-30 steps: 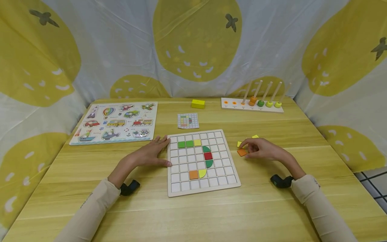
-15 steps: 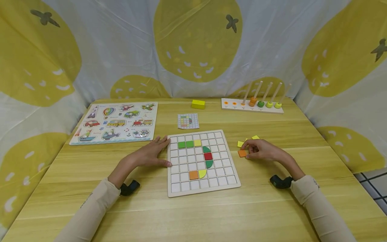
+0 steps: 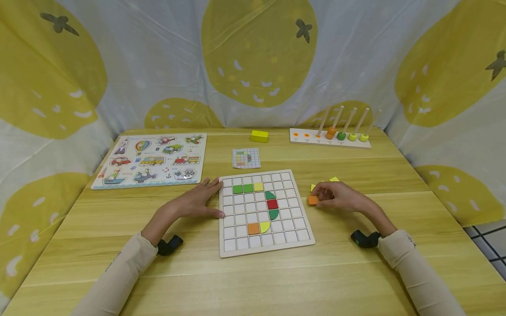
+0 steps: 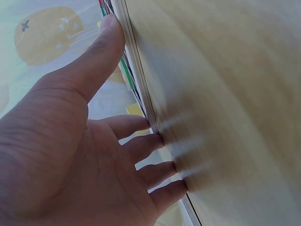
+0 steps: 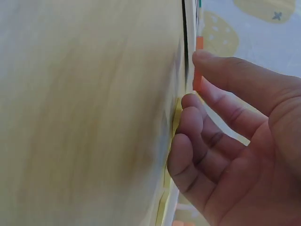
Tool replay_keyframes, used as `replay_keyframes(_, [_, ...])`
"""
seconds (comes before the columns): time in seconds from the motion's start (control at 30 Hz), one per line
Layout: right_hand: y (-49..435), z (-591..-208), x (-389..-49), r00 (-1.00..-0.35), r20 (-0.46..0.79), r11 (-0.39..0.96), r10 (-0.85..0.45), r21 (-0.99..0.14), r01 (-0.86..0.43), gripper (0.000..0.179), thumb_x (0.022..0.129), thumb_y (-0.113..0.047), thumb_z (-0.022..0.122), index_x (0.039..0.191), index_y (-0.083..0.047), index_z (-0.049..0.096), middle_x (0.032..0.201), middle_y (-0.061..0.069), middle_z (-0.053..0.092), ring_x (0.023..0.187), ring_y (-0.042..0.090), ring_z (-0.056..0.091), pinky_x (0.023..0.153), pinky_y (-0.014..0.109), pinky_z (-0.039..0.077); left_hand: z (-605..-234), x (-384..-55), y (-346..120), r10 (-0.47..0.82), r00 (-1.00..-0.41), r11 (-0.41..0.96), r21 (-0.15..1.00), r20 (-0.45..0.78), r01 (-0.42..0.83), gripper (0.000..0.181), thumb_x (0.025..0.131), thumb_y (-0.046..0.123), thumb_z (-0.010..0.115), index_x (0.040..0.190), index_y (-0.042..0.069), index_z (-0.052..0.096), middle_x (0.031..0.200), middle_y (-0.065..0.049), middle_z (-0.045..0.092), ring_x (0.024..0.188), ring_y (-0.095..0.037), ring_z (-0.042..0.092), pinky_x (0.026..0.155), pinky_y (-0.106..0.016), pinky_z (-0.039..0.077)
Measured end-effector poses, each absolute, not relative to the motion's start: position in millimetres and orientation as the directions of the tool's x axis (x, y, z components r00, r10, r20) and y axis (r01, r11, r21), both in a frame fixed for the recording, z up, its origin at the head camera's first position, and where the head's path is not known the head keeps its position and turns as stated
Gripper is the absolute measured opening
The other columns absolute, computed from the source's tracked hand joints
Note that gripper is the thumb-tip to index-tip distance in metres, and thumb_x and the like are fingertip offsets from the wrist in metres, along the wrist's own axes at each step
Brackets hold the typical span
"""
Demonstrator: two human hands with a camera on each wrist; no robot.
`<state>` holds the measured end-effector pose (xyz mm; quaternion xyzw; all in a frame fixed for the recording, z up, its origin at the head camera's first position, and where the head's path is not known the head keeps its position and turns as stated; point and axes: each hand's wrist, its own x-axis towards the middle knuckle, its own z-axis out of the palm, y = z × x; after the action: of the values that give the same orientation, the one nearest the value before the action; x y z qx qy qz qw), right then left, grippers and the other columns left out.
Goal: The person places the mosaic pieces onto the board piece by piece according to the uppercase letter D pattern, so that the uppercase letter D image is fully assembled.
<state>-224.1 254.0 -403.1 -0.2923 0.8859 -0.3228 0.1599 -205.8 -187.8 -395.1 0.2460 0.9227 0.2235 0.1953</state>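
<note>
My right hand (image 3: 336, 196) pinches an orange square tile (image 3: 312, 200) between thumb and forefinger, just right of the grid board. In the right wrist view the orange tile (image 5: 199, 80) stands edge-on at the fingertips, the other fingers curled below. Yellow tiles (image 3: 334, 179) lie partly hidden behind this hand. The white grid board (image 3: 242, 251) carries two light green squares, a yellow square, two green rounded pieces, a red square, an orange square and a yellow rounded piece. My left hand (image 3: 199, 199) rests with spread fingers at the board's left edge; the left wrist view shows its fingertips touching that edge.
A small pattern card (image 3: 246, 158) lies behind the board, with a yellow block (image 3: 259, 136) farther back. The vehicle puzzle (image 3: 152, 161) is at the back left. A peg stand (image 3: 330, 138) with coloured beads stands at the back right, near the curtain.
My right hand has lifted the orange tile slightly off the table and moved it a little left toward the board. The left hand has stayed in place.
</note>
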Motion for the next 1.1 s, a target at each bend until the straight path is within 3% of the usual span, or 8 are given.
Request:
replay_keyframes(0.43, [219.6, -391.2, -221.5, -0.748, -0.061, 0.532, -0.661, -0.741, -0.410, 0.024, 0.089, -0.011, 0.069, 0.112, -0.009, 0.062, 0.082, 0.000, 0.061, 0.072, 0.014, 0.055, 0.066, 0.023, 0.047, -393.6, -205.9, -187.4, 0.541, -0.804, 0.782, 0.499, -0.247, 0.373, 0.099, 0.083, 0.053, 0.068, 0.153, 0.002, 0.018, 0.159, -0.020, 0.009, 0.144, -0.046, 0.000, 0.111, -0.063, 0.012])
replay_keyframes(1.1, [162.6, -382.5, -212.3, -0.668, -0.031, 0.472, -0.744, -0.731, -0.492, 0.024, 0.089, -0.007, 0.067, 0.112, -0.009, 0.062, 0.083, -0.003, 0.061, 0.073, 0.012, 0.057, 0.068, 0.025, 0.051, -394.3, -206.2, -187.5, 0.542, -0.801, 0.779, 0.509, -0.254, 0.366, 0.099, 0.083, 0.051, 0.069, 0.153, 0.003, 0.018, 0.159, -0.019, 0.009, 0.144, -0.046, -0.001, 0.111, -0.063, 0.011])
